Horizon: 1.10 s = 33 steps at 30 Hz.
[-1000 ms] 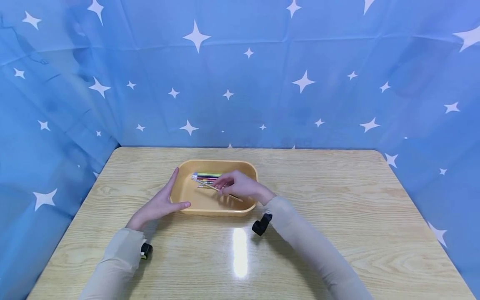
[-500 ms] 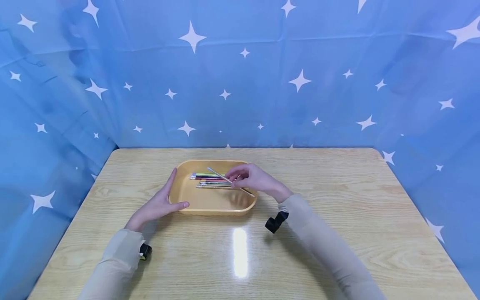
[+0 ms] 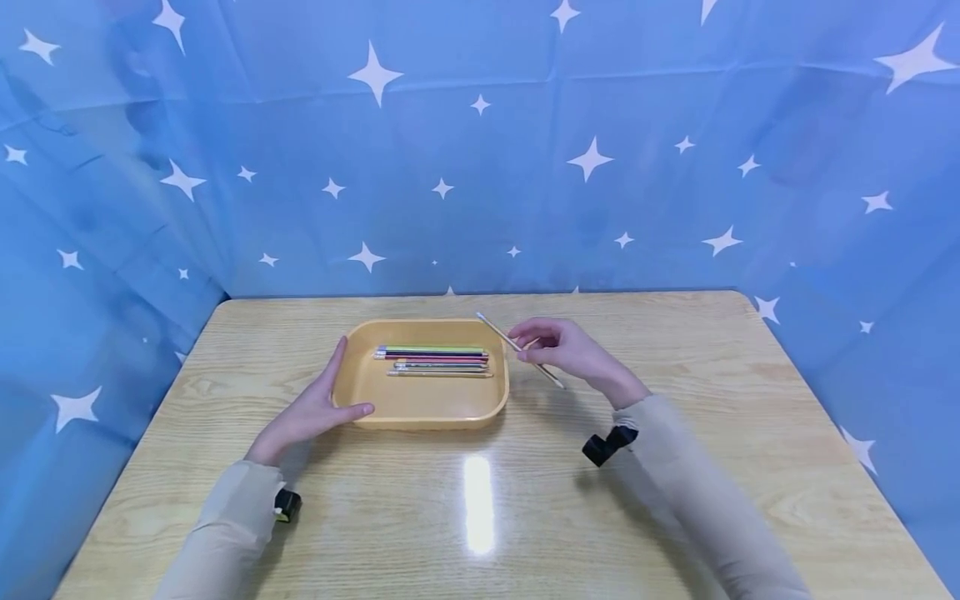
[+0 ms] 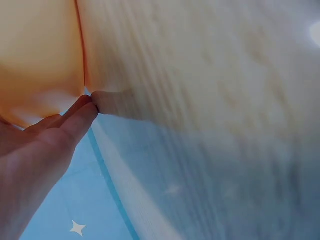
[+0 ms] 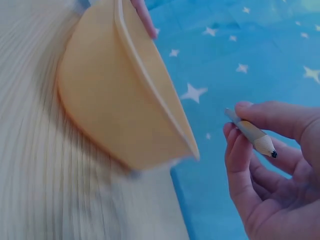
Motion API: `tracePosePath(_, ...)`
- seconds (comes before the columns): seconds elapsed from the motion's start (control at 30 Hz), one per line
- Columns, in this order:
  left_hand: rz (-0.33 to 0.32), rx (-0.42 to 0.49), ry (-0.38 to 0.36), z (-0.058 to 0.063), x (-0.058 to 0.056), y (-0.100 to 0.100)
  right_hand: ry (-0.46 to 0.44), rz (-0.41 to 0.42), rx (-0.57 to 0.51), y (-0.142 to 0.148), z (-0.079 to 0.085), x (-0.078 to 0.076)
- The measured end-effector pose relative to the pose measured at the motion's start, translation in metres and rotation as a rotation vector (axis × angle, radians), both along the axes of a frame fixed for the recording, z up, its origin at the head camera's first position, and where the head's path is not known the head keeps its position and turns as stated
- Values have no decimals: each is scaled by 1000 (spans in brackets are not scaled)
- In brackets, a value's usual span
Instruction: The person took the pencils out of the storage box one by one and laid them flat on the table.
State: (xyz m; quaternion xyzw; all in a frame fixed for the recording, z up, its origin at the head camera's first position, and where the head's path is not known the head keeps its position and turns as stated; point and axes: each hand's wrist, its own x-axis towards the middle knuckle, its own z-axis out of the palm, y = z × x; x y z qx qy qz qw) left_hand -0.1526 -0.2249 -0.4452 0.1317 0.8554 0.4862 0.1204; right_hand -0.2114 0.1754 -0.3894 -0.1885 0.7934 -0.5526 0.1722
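Note:
In the head view, a yellow-orange plastic tray (image 3: 420, 407) holds several pencils (image 3: 438, 353) lying side by side. My left hand (image 3: 306, 413) rests against the tray's left end, fingers straight along the outside and thumb stretched over the front rim. Just off the tray's right end, my right hand (image 3: 573, 350) pinches a single pencil (image 3: 497, 330) between thumb and fingers. That pencil hangs tilted above the table, its eraser end over the tray's far right corner. The right wrist view shows its sharpened dark tip (image 5: 273, 154) pointing toward the camera.
The tray stands on a light wood-grain table (image 3: 675, 367). A blue curtain (image 3: 480, 167) with white stars surrounds the table's back and sides. Each wrist carries a small black camera, such as the right wrist's camera (image 3: 609, 446).
My right hand has lifted the pencil from above the other pencils and carried it rightward, past the tray's right rim. My left hand stays at the tray's left end.

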Motion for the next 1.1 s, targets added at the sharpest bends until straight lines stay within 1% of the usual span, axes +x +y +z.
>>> tracePosePath(0.17,7,-19,1,1,2,-1,-12,-54,7,26,-4,2)
tracePosePath(0.33,15,-19,-2,-1,3,-1,-17,-92,43,50,-14,5)
tracePosePath(0.53,28,-30,-6,-2,1,0,-15,-147,97,77,-26,14)
tracePosePath(0.67,34,-34,-10,0,1,-1,1,-200,123,92,-32,21)
tracePosePath(0.77,30,-18,-17,1,1,-1,17,-235,140,103,-35,24)
tracePosePath(1.0,28,4,-16,1,1,1,49,-323,199,128,-43,28)
tracePosePath(1.1,27,-7,-16,1,1,0,70,-337,218,136,-45,28)
